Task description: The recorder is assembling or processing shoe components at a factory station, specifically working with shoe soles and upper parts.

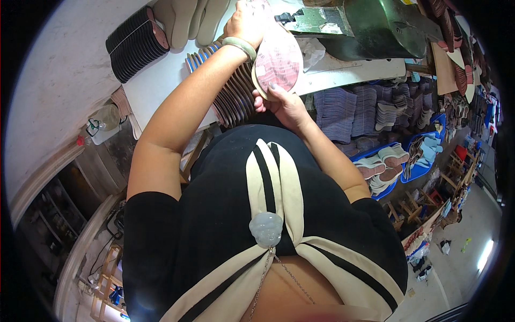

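Observation:
A shoe sole with a pink, patterned face and a cream rim is held up over the worktable's near edge. At its near end my right hand grips it, thumb on top and fingers curled beneath. My left hand, with a pale bangle at the wrist, closes on the far part of the sole; its fingertips are partly cut off by the upper edge of the picture. Just beyond the sole stands a dark green machine, its small working parts close to the sole's far right side.
On the white worktable, a row of brown and blue-edged soles stands under my left forearm. A tied black stack and grey soles lie farther left. Sole piles and blue baskets of shoe parts are at right.

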### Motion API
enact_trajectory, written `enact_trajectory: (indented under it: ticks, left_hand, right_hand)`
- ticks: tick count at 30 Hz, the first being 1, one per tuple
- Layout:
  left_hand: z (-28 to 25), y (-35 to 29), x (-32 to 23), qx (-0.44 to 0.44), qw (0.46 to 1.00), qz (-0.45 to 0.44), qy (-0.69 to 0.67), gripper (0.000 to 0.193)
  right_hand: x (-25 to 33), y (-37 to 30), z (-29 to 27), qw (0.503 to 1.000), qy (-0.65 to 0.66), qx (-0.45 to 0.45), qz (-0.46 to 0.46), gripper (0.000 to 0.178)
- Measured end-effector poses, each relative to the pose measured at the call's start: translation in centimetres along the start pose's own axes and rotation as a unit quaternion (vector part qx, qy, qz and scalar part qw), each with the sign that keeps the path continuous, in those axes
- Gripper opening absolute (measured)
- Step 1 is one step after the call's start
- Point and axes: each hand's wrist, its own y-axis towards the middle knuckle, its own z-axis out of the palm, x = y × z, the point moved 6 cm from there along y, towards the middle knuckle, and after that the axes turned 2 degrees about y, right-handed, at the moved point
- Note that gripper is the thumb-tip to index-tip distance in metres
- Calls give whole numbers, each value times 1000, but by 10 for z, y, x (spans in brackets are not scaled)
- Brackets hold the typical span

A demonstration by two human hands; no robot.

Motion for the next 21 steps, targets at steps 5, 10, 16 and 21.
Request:
enact_trajectory:
  ticks: [5,10,16,21]
  left_hand:
    - [-12,12,-18,53,998,16,15,27]
    - [6,31,47,-173,973,-30,-150,32]
    - [15,62,100,-159,980,-104,-50,50]
    - [-50,22,-36,20,913,280,-297,36]
  right_hand:
    - [7,23,-4,998,-22,-38,-44,40]
    - [13,44,-7,996,-10,-41,-73,34]
    - [32,58,6,992,-34,-74,-96,29]
    - [46,60,-18,984,-27,-131,-117,26]
